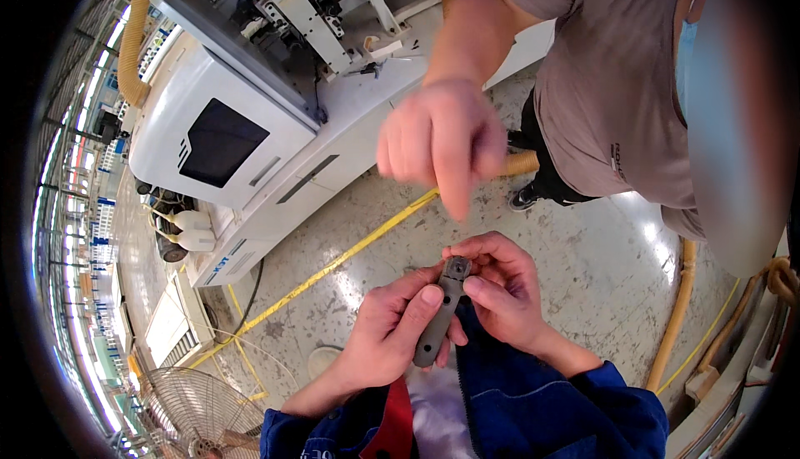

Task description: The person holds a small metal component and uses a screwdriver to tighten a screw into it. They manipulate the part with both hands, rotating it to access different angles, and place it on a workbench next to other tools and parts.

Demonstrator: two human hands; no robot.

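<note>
A slim, dark grey metal bar with round holes (435, 324) is held slantwise in front of my chest, its far end carrying a small squarish block. My left hand (385, 330) is closed round the bar's left side, with the thumb lying along it. The fingers and thumb of my right hand (510, 294) pinch the block end. My fingers partly cover that end, so its details are hard to make out. Just beyond, another person's hand (446, 138) hangs over the bar with a finger pointing down at it, not touching it.
A white machine (225, 126) with a dark window stands at the far left. The other person, in a grey-brown shirt (608, 84), is close on the right. A wire-guarded fan (200, 413) is at lower left. Yellow lines (333, 269) and a tan hose (673, 317) run along the floor.
</note>
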